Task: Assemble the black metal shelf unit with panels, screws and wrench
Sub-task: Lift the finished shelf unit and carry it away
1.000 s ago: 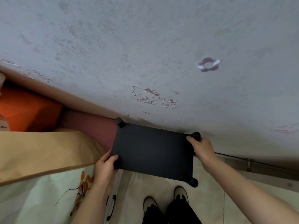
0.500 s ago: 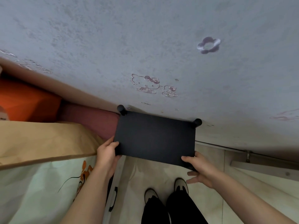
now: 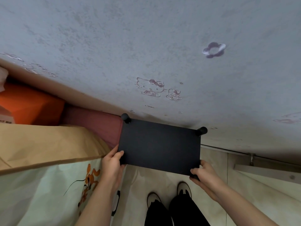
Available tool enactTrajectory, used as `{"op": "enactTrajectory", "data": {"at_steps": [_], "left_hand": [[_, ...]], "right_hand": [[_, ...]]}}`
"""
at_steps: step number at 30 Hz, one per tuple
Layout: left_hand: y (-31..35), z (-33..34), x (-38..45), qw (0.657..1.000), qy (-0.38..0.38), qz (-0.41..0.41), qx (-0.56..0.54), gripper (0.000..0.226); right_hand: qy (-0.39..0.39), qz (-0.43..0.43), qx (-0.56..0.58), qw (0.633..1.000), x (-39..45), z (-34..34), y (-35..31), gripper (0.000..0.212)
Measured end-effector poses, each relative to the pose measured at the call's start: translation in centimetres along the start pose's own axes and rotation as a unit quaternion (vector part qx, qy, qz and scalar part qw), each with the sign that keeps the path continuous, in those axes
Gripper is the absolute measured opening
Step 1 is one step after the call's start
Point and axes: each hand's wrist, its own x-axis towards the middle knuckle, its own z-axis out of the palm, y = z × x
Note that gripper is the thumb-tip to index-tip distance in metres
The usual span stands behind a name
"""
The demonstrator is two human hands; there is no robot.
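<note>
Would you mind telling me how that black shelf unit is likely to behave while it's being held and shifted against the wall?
The black shelf unit is probably stiff: its top stays flat though gripped only at its near corners. It seems fairly light, since the left hand and right hand hold it mostly with the fingers. The smooth matt panel may slip a little, and the round post caps look unlikely to snag.

Flat black metal shelf panel (image 3: 159,146) backs against grey textured wall (image 3: 146,46); tan-covered bed (image 3: 40,144) crowds its left edge; pale floor (image 3: 138,181) open below.
</note>
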Motion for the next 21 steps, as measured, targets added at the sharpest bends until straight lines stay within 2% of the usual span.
{"op": "enactTrajectory", "data": {"at_steps": [7, 13, 21], "left_hand": [[0.2, -0.5, 0.3, 0.998, -0.007, 0.033, 0.056, 0.041], [-0.4, -0.8, 0.0, 0.988, 0.065, 0.058, 0.131, 0.070], [0.1, -0.9, -3.3, 0.968, 0.054, 0.107, 0.220, 0.058]], "right_hand": [[0.012, -0.005, -0.001, 1.000, 0.0, 0.9, -0.8, 0.036], [0.002, 0.015, 0.013, 1.000, -0.2, 0.5, -0.5, 0.031], [0.008, -0.007, -0.038, 0.999, -2.7, 0.3, -1.3, 0.036]]}}
